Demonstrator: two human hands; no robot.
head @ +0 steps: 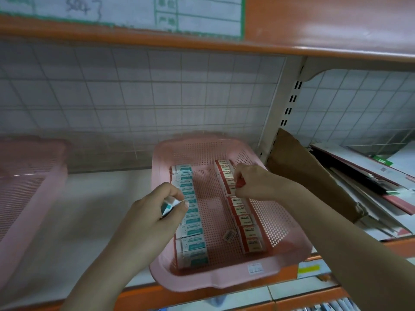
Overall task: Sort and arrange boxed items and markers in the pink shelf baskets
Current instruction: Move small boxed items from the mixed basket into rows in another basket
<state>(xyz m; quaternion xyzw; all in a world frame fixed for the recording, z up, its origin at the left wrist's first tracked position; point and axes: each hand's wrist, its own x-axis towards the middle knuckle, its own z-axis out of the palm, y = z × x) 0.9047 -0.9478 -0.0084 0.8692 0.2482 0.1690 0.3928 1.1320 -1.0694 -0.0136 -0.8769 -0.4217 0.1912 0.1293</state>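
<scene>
The left hand (157, 209) pinched a teal-and-white box (168, 205) between thumb and curled fingers, held just above and beside the teal row (190, 212) along the left wall of the pink basket (215, 280), that row's long axis running front to back. The right hand (251, 182) pinched a small red box (239, 182) directly over a gap in the red row (244, 212) on the right side. Each box appeared to need only a short drop into its own row; a loose barcode tag (229, 234) lay between the rows.

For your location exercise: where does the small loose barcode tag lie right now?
In the head view, the small loose barcode tag lies on the pink perforated plastic basket's floor, near its front, just left of the red-and-white box row.
</scene>
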